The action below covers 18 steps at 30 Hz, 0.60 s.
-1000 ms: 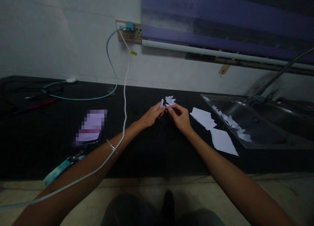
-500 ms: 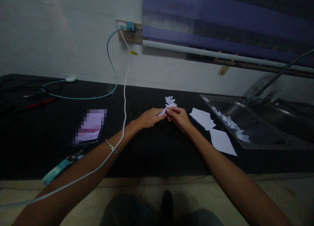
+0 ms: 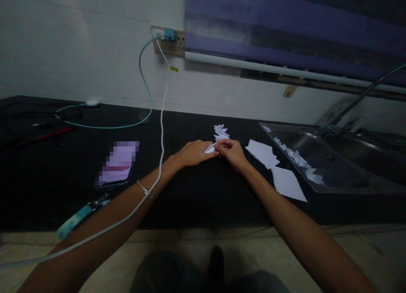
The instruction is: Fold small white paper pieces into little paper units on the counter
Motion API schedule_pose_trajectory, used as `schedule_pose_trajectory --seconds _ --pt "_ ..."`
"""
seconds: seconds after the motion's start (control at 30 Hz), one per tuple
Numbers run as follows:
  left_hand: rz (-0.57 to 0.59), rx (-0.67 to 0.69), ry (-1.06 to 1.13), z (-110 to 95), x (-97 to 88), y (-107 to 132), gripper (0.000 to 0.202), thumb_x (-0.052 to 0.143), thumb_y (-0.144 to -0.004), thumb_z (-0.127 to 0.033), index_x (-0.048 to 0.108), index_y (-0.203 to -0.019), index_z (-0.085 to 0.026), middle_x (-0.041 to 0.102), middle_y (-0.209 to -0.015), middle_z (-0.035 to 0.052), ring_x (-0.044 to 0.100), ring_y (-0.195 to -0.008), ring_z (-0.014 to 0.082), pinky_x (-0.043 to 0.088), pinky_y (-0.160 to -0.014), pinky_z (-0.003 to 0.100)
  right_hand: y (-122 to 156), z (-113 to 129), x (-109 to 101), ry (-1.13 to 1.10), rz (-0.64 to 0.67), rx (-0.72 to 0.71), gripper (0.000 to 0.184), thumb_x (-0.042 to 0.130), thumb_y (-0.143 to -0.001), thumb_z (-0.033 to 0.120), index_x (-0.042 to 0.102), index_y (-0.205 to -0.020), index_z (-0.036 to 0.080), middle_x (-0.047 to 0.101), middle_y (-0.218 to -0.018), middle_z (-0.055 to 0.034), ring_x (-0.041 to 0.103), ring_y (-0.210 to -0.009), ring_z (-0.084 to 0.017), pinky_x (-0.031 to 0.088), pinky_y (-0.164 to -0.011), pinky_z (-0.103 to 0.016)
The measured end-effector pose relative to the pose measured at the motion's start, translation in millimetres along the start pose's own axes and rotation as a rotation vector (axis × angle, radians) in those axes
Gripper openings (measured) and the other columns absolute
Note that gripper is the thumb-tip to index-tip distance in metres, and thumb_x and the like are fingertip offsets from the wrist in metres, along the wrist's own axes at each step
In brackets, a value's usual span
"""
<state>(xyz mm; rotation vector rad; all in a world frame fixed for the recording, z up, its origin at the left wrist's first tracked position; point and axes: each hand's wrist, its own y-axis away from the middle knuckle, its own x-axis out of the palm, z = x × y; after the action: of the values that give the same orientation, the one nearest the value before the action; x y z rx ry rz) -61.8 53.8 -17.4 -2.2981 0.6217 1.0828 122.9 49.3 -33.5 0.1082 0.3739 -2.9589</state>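
Observation:
Between my two hands is a small folded piece of white paper (image 3: 209, 149), low over the black countertop (image 3: 203, 191). My left hand (image 3: 196, 152) is closed on its left side, thumb along the near edge. From the right, my right hand (image 3: 231, 152) pinches the other end between thumb and fingers. Just beyond my fingers lies a row of pointed folded paper pieces (image 3: 221, 131). To the right of my right hand are loose white paper sheets (image 3: 261, 152) and a squarer stack of paper (image 3: 288, 183).
More folded papers (image 3: 300, 159) line the left rim of the steel sink (image 3: 342, 187). A phone (image 3: 117, 164) and a teal strap (image 3: 74, 221) lie at left. A white cable (image 3: 162, 132) hangs across my left forearm from the wall socket (image 3: 173, 44).
The folded paper has tilted between my fingers and shows a flatter white face. Both hands stay in nearly the same place, and the other things have not moved.

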Motion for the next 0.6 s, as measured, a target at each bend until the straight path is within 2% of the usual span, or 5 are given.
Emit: schedule_pose_trajectory --seconds 0.17,0.4,0.5,0.6 --pt "-0.002 0.061 0.162 1.0 -1.7 -3.3 0.043 0.031 -0.097 -0.043 0.062 -0.083 -0.018 0.06 -0.073 0.0027 0.052 -0.066 0.0145 0.038 -0.063 0.025 -0.1 1.5 -1.0 0.063 -0.009 -0.033 0.023 0.075 -0.067 0.036 0.067 -0.071 0.015 0.065 -0.061 -0.0014 0.051 -0.049 -0.01 0.04 -0.048 -0.024" --pt "-0.176 0.028 0.152 3.8 5.7 -5.7 0.033 0.038 -0.094 -0.036 0.057 -0.077 -0.016 0.057 -0.071 0.0016 0.05 -0.064 0.0131 0.037 -0.063 0.025 -0.3 4.0 -0.3 -0.07 -0.13 -0.058 0.025 0.074 -0.068 0.037 0.064 -0.08 0.018 0.064 -0.067 0.0002 0.053 -0.052 -0.011 0.043 -0.049 -0.024" --pt "-0.214 0.01 0.107 4.5 7.8 -4.6 0.031 0.039 -0.094 -0.035 0.059 -0.081 -0.016 0.06 -0.073 0.0026 0.051 -0.065 0.0134 0.037 -0.064 0.026 0.8 5.8 -0.4 -0.027 -0.169 -0.118 0.024 0.073 -0.069 0.039 0.064 -0.078 0.019 0.059 -0.061 0.0024 0.051 -0.051 -0.011 0.043 -0.049 -0.024" --pt "-0.218 0.003 0.064 5.3 8.5 -4.1 0.029 0.04 -0.095 -0.035 0.06 -0.084 -0.017 0.061 -0.074 0.0029 0.053 -0.065 0.0139 0.037 -0.064 0.026 2.5 5.8 0.4 0.071 -0.145 -0.139 0.025 0.073 -0.07 0.041 0.068 -0.078 0.017 0.062 -0.063 0.0004 0.053 -0.053 -0.012 0.044 -0.051 -0.026"
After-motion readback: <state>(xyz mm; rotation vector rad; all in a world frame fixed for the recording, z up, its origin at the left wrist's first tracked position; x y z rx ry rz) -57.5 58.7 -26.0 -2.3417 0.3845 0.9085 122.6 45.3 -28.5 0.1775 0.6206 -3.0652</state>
